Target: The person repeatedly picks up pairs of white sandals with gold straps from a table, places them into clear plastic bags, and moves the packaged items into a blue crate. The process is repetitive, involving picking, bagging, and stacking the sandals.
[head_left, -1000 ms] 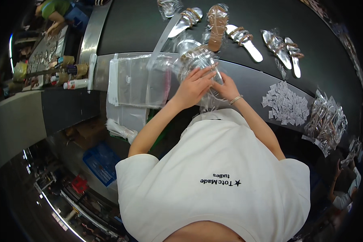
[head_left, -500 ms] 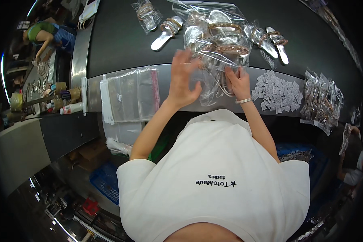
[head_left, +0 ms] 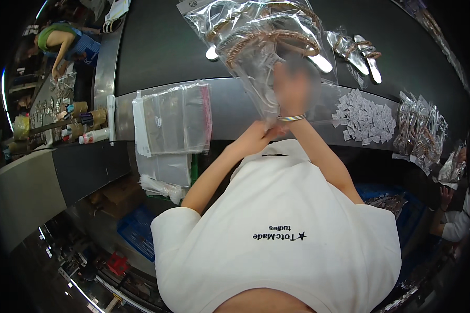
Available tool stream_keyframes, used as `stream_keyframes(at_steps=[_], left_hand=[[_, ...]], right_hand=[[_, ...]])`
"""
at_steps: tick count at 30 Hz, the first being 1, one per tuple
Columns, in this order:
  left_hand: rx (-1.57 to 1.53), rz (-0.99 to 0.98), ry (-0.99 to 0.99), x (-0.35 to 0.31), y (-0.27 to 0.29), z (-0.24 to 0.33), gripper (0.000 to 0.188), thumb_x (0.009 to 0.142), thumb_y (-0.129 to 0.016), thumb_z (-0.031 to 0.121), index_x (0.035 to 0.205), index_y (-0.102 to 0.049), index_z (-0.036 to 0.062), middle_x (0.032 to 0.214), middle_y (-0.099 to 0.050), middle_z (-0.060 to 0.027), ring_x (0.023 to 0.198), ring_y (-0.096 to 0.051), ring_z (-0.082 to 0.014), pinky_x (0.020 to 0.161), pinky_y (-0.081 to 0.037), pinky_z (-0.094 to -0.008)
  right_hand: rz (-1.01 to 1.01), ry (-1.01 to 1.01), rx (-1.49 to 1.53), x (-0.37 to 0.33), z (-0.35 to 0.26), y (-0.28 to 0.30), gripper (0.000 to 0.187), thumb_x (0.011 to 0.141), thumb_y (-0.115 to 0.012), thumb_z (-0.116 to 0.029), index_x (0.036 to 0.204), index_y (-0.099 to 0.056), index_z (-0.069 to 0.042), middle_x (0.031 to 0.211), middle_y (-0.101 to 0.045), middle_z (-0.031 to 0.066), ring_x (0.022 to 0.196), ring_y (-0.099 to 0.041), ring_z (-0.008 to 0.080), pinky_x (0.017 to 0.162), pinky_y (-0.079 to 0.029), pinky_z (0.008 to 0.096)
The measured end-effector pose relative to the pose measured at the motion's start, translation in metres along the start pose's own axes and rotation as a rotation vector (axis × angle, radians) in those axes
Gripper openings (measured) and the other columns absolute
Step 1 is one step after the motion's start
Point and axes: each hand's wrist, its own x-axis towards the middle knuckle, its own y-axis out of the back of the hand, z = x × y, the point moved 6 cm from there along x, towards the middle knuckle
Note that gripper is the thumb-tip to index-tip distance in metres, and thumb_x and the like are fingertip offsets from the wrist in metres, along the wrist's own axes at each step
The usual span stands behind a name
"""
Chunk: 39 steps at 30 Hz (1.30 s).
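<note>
Clear sandal bag [head_left: 256, 57] ahead of curled left hand [head_left: 256, 137]; right hand [head_left: 294, 89] blurred at bag, can't tell either grip; best smooth wrinkles gently.

black surface [head_left: 156, 52]: silver sandals [head_left: 373, 65] | grey metal ledge [head_left: 228, 101]: clear bags [head_left: 173, 120], white slips [head_left: 366, 117]

passable: dark belt [head_left: 156, 55] left of bagged sandals [head_left: 269, 37] | obstacles: label pile [head_left: 364, 117], plastic-bag stack [head_left: 173, 121] | room around blurred right grip [head_left: 296, 89]: uncertain
</note>
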Motion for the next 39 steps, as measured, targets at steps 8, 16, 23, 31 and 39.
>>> stream_keyframes(at_steps=[8, 16, 23, 31, 39], left_hand=[[-0.875, 0.36, 0.188, -0.008, 0.035, -0.048, 0.04, 0.089, -0.05, 0.012, 0.124, -0.037, -0.0012, 0.12, -0.051, -0.0169, 0.106, -0.055, -0.03, 0.089, -0.049, -0.0396], [-0.828, 0.51, 0.262, -0.012, 0.036, -0.114, 0.032, 0.087, -0.048, 0.0, 0.117, -0.04, -0.0074, 0.111, -0.054, -0.0235, 0.1, -0.059, -0.029, 0.08, -0.053, -0.0306], [-0.451, 0.521, 0.465, -0.038, 0.053, -0.128, 0.032, 0.093, -0.045, 0.02, 0.099, -0.055, -0.0091, 0.089, -0.064, -0.0176, 0.077, -0.066, -0.024, 0.063, -0.056, -0.0298], [-0.464, 0.619, 0.473, -0.06, 0.052, -0.098, 0.028, 0.093, -0.042, 0.016, 0.091, -0.058, -0.007, 0.077, -0.064, -0.0127, 0.066, -0.065, -0.0186, 0.055, -0.054, -0.0263], [-0.449, 0.653, 0.434, -0.076, 0.068, -0.098, 0.026, 0.093, -0.046, 0.016, 0.098, -0.058, -0.0063, 0.085, -0.064, -0.0164, 0.074, -0.065, -0.0203, 0.062, -0.054, -0.0255]], right_hand=[[-0.09, -0.114, -0.414, 0.008, 0.113, 0.029, 0.05, 0.069, -0.075, -0.033, 0.101, -0.057, 0.001, 0.084, -0.064, 0.0075, 0.076, -0.059, 0.0156, 0.07, -0.046, 0.0306], [-0.518, 0.286, -0.843, 0.022, 0.128, 0.039, 0.087, 0.052, -0.08, -0.022, 0.126, -0.04, -0.001, 0.124, -0.045, 0.0213, 0.119, -0.04, 0.0374, 0.1, -0.034, 0.0397], [-0.617, 0.529, -1.485, -0.017, 0.121, 0.01, 0.041, 0.064, -0.073, -0.024, 0.1, -0.06, -0.01, 0.118, -0.049, 0.011, 0.112, -0.042, 0.031, 0.092, -0.034, 0.0428], [-1.174, 0.44, -1.096, -0.077, 0.138, -0.035, 0.014, 0.075, -0.06, -0.022, 0.077, -0.058, -0.009, 0.083, -0.054, 0.0044, 0.086, -0.052, 0.0216, 0.075, -0.039, 0.0354], [-1.018, 0.046, -1.772, -0.074, 0.11, 0.244, 0.018, 0.083, -0.054, -0.021, 0.087, -0.062, -0.005, 0.092, -0.056, 0.0105, 0.095, -0.054, 0.0272, 0.085, -0.041, 0.038]])
